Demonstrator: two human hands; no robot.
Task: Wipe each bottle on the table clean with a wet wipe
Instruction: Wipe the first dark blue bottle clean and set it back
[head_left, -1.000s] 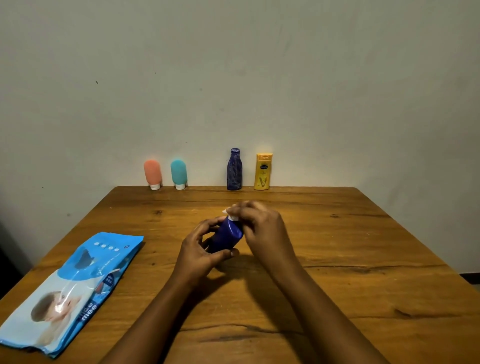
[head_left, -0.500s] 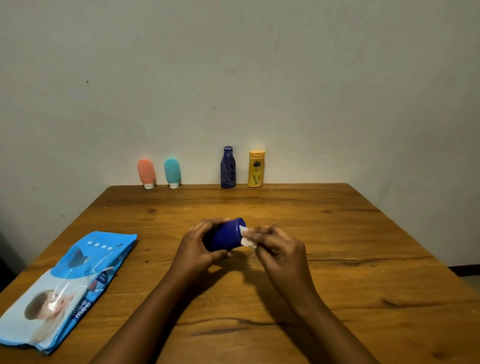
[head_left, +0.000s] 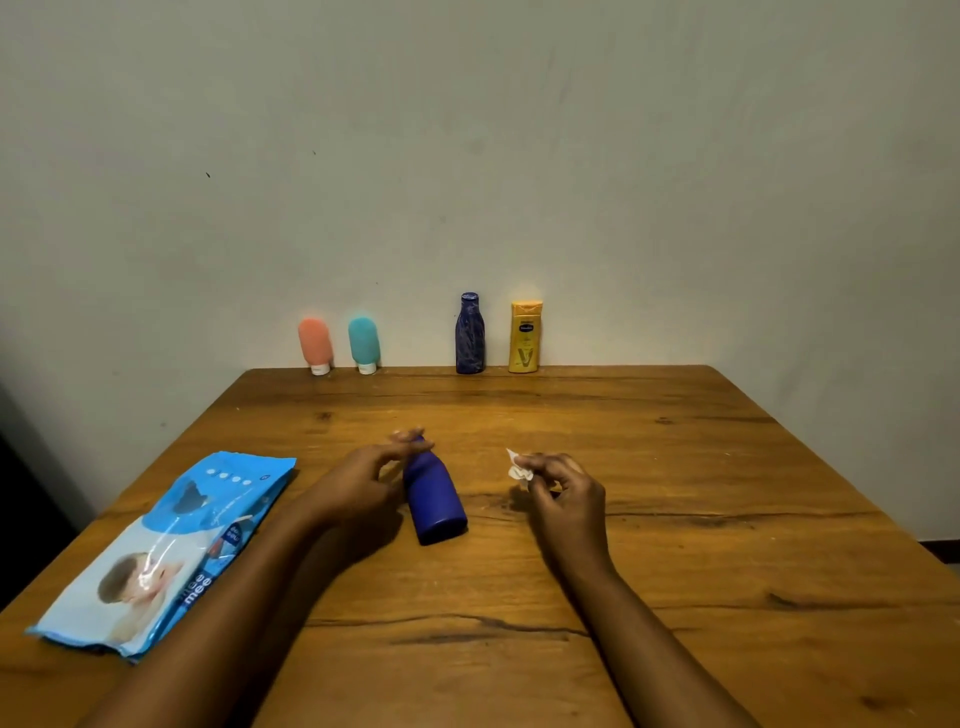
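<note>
Left hand (head_left: 358, 483) pinches the cap end of a blue bottle (head_left: 436, 499), which leans with its base on the wooden table (head_left: 675, 467). Just right of the bottle, clear of it, the right hand (head_left: 566, 499) pinches a crumpled white wet wipe (head_left: 519, 470).

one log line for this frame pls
left hand: holds blue bottle by its top | right hand: pinches wet wipe, apart from bottle | wipes pack: flat on table
</note>
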